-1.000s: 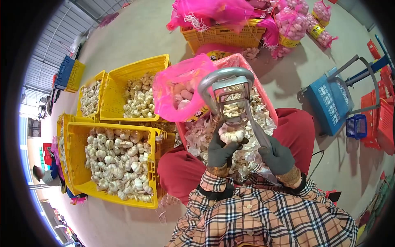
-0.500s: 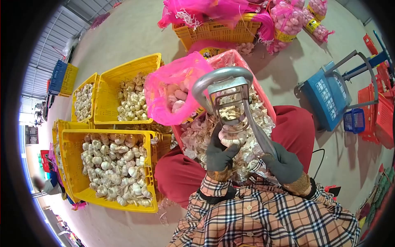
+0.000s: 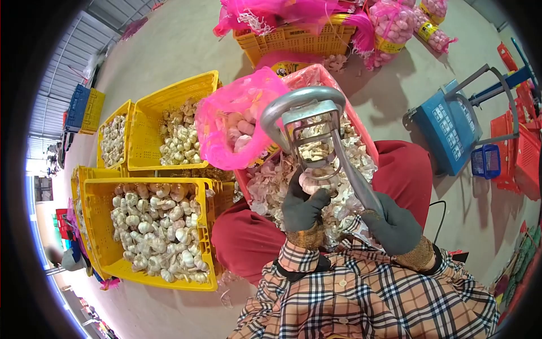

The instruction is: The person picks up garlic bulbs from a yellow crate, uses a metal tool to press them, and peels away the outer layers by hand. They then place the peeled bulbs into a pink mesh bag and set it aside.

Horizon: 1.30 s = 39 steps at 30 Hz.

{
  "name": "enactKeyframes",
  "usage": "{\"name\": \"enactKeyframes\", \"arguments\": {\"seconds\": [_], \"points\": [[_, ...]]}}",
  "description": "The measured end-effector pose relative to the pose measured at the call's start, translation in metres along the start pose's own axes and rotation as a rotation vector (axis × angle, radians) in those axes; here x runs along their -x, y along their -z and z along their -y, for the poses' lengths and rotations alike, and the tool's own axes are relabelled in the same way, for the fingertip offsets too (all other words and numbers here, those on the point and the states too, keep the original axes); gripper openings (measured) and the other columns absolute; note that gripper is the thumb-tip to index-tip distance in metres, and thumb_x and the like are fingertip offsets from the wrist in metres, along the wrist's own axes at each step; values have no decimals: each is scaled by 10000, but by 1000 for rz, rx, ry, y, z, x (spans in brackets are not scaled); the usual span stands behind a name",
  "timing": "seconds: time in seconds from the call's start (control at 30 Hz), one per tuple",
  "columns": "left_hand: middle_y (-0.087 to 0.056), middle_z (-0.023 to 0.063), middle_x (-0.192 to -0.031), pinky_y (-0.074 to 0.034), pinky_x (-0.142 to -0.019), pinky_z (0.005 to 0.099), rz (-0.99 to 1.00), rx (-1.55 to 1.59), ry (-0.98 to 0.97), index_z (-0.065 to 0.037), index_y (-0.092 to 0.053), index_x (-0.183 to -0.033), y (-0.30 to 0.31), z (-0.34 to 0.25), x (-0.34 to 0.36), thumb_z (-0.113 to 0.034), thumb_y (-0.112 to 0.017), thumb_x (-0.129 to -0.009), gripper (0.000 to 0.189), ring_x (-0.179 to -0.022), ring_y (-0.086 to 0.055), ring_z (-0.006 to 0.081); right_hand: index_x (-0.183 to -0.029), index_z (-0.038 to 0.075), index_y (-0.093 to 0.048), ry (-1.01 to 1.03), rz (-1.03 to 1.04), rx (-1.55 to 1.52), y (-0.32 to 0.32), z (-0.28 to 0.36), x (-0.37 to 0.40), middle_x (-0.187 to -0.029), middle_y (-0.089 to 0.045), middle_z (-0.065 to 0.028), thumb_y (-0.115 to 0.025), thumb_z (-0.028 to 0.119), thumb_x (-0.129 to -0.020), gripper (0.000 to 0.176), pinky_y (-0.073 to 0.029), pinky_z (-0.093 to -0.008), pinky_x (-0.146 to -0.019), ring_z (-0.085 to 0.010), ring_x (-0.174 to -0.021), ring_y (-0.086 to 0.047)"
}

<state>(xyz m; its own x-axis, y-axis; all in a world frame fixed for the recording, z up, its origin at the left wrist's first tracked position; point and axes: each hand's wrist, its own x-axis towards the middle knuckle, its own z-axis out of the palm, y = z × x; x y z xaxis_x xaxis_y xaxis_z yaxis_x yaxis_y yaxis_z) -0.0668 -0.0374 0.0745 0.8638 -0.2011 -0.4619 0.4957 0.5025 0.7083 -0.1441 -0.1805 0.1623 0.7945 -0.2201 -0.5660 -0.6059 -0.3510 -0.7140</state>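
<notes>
My left hand [image 3: 303, 210], in a dark grey glove, holds a garlic bulb [image 3: 317, 182] at the lower end of a metal frame [image 3: 310, 133] with a curved top. Gloved in grey too, my right hand [image 3: 392, 223] is wrapped round the long metal handle [image 3: 361, 186] of this tool. Beneath both lies a red crate [image 3: 361, 127] filled with garlic skins and stalks. A pink mesh bag [image 3: 212, 135] with peeled-looking bulbs rests over the crate's left edge.
Yellow crates [image 3: 152, 282] of garlic bulbs stand at the left. Behind are another yellow crate [image 3: 299, 42] under pink mesh and filled net bags [image 3: 389, 28]. A blue folding cart [image 3: 449, 133], a small blue basket [image 3: 485, 162] and red crates [image 3: 525, 164] are at the right.
The right hand and the tool's handle have shifted slightly right and down. The left hand still has the bulb, now tilted a little at the frame's lower end.
</notes>
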Motion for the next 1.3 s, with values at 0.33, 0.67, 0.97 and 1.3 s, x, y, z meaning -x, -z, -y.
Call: {"name": "enactKeyframes", "arguments": {"seconds": [0.33,0.67,0.97,1.3], "points": [[-531,131,-1110,-519,-783,324,82,12,-82,41,-419,-1218,10,11,-11,137,-568,-724,525,-939,-569,206,-1142,73,-513,250,-148,74,-22,-43,-25,-684,-597,-110,-593,325,-823,413,-473,-331,-544,-238,-595,-612],[-601,81,-963,-508,-657,277,103,75,-142,-15,-484,-1164,16,27,-28,-2,-573,-806,369,-769,-605,171,-1110,103,-540,474,-279,61,-35,-68,-52,-652,-589,-106,-581,332,-826,367,-465,-339,-516,-249,-566,-601],[-555,71,-1095,-481,-739,286,260,15,-245,-41,-433,-1229,35,38,-14,-93,-656,-780,504,-955,-555,187,-1086,75,-506,693,-544,441,-36,-69,-84,-821,-592,-142,-540,413,-830,425,-455,-391,-617,-294,-705,-587],[-501,117,-1184,-428,-915,333,379,-71,-282,-8,-353,-1277,42,51,53,85,-674,-608,748,-1068,-511,225,-1170,159,-505,981,-38,444,-56,-68,-33,-965,-565,-143,-566,313,-827,381,-468,-357,-669,-300,-759,-589]]}}
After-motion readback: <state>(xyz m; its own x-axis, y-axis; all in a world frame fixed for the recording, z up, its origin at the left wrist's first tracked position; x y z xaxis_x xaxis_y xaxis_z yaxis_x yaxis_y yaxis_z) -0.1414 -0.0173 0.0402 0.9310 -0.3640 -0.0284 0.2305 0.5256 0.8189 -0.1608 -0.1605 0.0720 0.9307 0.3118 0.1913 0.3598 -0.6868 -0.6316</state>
